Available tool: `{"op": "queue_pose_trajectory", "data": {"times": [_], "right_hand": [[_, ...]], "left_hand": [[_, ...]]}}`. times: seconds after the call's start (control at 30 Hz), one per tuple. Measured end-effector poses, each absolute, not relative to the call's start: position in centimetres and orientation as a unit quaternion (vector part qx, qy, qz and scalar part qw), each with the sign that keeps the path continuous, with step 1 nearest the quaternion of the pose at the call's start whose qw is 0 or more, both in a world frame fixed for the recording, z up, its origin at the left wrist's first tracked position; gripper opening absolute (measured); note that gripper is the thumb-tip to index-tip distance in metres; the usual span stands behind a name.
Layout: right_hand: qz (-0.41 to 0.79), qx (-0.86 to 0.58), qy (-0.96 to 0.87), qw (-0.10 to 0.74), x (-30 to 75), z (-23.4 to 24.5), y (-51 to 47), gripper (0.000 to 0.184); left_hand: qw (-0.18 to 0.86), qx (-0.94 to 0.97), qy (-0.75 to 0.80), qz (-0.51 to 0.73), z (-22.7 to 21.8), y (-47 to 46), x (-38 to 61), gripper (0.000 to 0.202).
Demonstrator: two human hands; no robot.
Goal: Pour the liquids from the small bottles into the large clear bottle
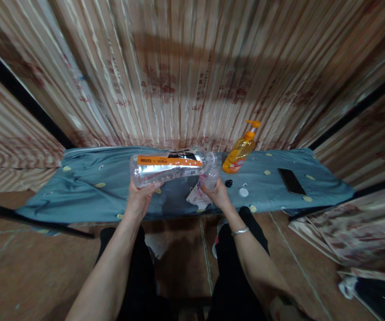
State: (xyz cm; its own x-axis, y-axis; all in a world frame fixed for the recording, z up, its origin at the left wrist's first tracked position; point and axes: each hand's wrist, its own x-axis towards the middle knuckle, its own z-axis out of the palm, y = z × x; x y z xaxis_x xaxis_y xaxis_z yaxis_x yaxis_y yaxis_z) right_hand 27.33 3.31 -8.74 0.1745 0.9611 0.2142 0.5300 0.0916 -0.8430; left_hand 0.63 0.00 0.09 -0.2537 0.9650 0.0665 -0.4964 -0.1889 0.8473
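My left hand [139,199] is closed round the base end of a large clear plastic bottle [155,170] with an orange and silver label. The bottle lies almost level, its neck pointing right. Under that neck, my right hand [221,195] grips a small clear bottle [211,174]. The large bottle's mouth is at the small one's top; whether they touch I cannot tell. A crumpled pink-and-white piece [197,197], cloth or wrapper, lies beside my right hand. To the right of that hand are a small black cap [229,183] and a round white cap [243,192].
A pump bottle of orange-yellow liquid [238,155] stands at the back of the teal cloth-covered surface [88,191]. Farther right lies a dark phone [291,181]. Striped curtains [179,80] hang behind, and black poles [21,89] frame both sides.
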Motion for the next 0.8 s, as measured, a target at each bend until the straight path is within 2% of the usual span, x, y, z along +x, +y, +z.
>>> {"op": "queue_pose_trajectory", "data": {"times": [0.17, 0.63, 0.8], "right_hand": [[0.243, -0.621, -0.592, 0.452, 27.32, -8.77, 3.32, 0.061], [0.255, -0.625, -0.59, 0.443, 27.26, -8.44, 3.14, 0.064], [0.254, -0.623, -0.597, 0.438, 27.46, -8.57, 3.23, 0.069]], "left_hand": [[0.524, 0.327, 0.366, 0.696, 0.16, -0.03, 0.61, 0.075], [0.52, 0.335, 0.361, 0.698, -0.1, -0.07, 0.37, 0.096], [0.518, 0.342, 0.358, 0.697, -0.18, 0.03, 0.4, 0.093]]}}
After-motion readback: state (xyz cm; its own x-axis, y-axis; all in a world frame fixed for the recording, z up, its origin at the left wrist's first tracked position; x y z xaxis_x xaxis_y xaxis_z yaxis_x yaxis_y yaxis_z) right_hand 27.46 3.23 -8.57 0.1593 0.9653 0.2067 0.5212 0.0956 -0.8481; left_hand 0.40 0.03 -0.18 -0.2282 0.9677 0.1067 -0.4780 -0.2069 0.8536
